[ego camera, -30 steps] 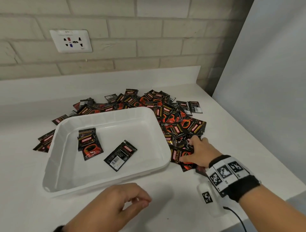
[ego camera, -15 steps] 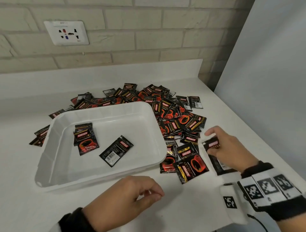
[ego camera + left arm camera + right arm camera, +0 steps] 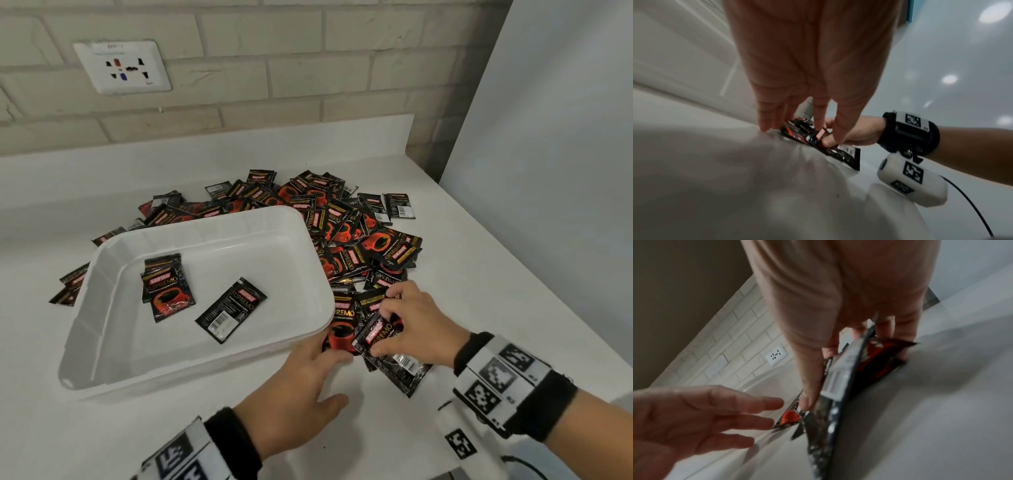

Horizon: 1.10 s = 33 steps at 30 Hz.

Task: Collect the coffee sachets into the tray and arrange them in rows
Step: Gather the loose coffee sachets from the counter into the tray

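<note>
A white tray [image 3: 205, 226] sits on the counter with a small stack of black-and-red coffee sachets [image 3: 168, 289] and one single sachet [image 3: 231, 310] lying back side up inside. A big loose sachet pile [image 3: 342, 226] lies behind and to the right of the tray. At the tray's front right corner my right hand [image 3: 385, 330] pinches a few sachets [image 3: 404, 373] between thumb and fingers, also visible in the right wrist view [image 3: 838, 378]. My left hand [image 3: 322, 373] reaches in with straight fingers [image 3: 764, 123] touching a red-cup sachet [image 3: 339, 337] on the counter.
The white counter [image 3: 479, 274] ends at a brick wall with a socket [image 3: 121, 66] behind and a grey panel [image 3: 548, 171] on the right. More sachets [image 3: 68, 287] lie left of the tray. The counter's front right edge is close to my right wrist.
My right hand picked sachets from the pile, drew back, then came left to the tray's front corner. My left hand uncurled and reached forward-right to touch the sachets there.
</note>
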### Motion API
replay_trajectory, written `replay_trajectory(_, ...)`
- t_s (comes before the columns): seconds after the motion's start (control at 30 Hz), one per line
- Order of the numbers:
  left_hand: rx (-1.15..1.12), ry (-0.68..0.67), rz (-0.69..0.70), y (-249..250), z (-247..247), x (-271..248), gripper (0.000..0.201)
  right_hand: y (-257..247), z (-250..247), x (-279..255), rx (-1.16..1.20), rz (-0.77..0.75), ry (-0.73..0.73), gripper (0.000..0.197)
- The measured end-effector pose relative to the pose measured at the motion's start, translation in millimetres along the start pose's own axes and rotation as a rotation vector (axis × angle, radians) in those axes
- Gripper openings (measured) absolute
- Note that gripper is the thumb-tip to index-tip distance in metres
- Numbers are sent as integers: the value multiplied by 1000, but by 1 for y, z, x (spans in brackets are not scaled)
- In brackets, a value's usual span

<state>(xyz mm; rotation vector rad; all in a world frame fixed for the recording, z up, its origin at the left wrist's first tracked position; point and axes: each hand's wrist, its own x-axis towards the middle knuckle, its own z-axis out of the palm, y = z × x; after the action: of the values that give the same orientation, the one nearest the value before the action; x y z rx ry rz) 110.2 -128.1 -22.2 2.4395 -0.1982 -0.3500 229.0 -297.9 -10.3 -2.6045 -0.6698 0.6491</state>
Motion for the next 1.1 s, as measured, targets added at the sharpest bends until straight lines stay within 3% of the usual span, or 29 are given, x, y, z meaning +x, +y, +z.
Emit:
replay_trajectory(0.1,6,16,-10,0,6,4,59,0,2,-2,88,1,24,41)
replay_trajectory(0.23,1,39,-12,2,10,9,62,3,2,-6,201,63,60,54)
replay_trajectory(0.53,-182,61,-101,2,9,9,49,21,0,-19,558,71,-18,91)
replay_trajectory(0.6,-180,47,-111,1,8,9,46,26,-3,-22,576,83,25,85)
replay_trajectory(0.7,-169,36,-122,1,7,10,44,29,-10,-25,718,102,167,55)
replay_trajectory(0.83,-204,47,-89,1,8,13,43,28,-8,-23,979,104,151,31)
replay_trajectory(1.03,-396,36,-62,6,7,17,50,8,14,-14,692,-32,102,22)
replay_trajectory(1.1,-509,71,-129,6,8,17,66,2,19,-13,544,-71,102,22)
